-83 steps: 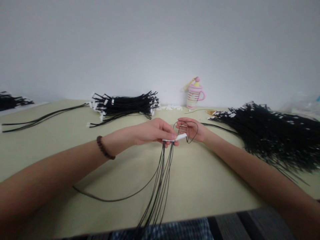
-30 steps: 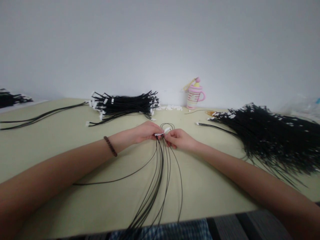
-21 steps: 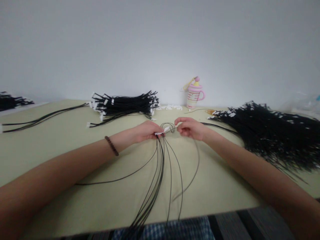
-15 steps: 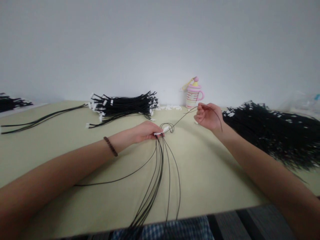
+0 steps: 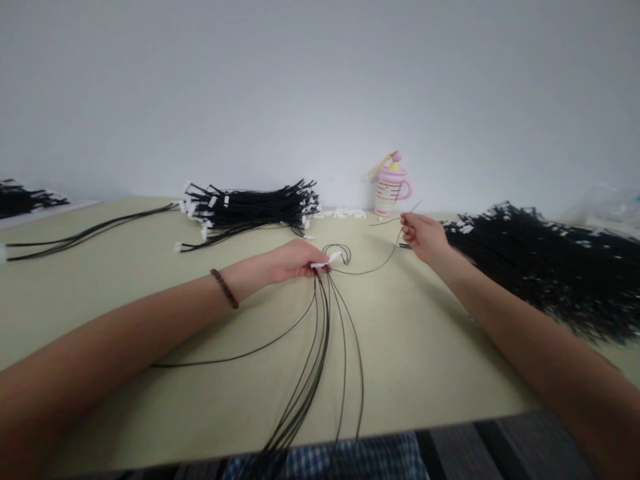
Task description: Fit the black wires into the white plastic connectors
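My left hand point(image 5: 300, 259) pinches a white plastic connector point(image 5: 320, 265) near the middle of the table. Several thin black wires point(image 5: 324, 320) hang from it toward the front edge and over it. A second white piece point(image 5: 335, 257) sits against the connector, beside small loops of wire point(image 5: 347, 251). Out to the right, my right hand point(image 5: 423, 235) is closed, its fingertips pinching a thin black wire point(image 5: 380, 267) that sags back to the connector. One end of wire sticks up above those fingertips.
A bundle of black wires with white connectors point(image 5: 255, 208) lies at the back left, a larger dark pile point(image 5: 550, 267) at the right. Small white connectors point(image 5: 343, 213) lie near a pink-and-white striped cup point(image 5: 391, 192). Paired cables point(image 5: 95, 230) lie at left.
My right hand has turned and sunk slightly, its fingers now pointing left. The wire between my hands was taut and now sags. My left hand keeps hold of the connector.
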Tool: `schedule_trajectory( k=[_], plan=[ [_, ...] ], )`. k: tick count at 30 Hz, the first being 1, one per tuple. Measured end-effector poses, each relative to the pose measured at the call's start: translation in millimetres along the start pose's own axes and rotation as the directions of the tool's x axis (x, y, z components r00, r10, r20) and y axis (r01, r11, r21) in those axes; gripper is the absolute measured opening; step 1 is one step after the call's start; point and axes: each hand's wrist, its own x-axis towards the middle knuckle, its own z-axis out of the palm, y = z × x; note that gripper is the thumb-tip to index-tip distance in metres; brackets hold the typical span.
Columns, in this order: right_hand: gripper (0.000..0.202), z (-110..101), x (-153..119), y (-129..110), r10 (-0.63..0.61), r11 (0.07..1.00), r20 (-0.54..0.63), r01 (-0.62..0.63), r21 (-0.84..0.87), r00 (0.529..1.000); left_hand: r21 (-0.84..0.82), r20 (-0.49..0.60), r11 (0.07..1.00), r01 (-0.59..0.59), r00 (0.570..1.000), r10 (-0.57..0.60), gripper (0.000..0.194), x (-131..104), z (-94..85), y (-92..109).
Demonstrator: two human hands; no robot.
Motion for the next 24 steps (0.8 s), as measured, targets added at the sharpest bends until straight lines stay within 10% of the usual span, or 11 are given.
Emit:
schedule_trajectory(
  k=[3,8,16,24],
  plan=[
    [0.013,21.9,-15.9,15.2,-0.057,0.971,0.071,0.072,-0.228,0.996,-0.006,-0.011,1.000,0.004,1.000,-0.004,0.009,-0.8,0.7,0.9],
    [0.015,48.0,-51.3,34.9,-0.168,0.633,0.387,0.400,-0.663,0.907,-0.020,-0.006,1.000,0.002,1.000,-0.002,0.008,-1.3,2.2,2.1],
    [0.016,51.9,-80.4,40.1,-0.173,0.386,0.663,0.670,-0.634,0.728,-0.041,0.008,0.999,-0.012,1.000,0.012,0.011,2.9,0.1,-1.9],
    [0.017,54.3,-78.6,41.6,-0.139,0.339,0.681,0.681,-0.649,0.719,-0.034,0.012,0.999,-0.027,1.000,0.027,0.007,2.4,0.6,-2.4]
  ],
)
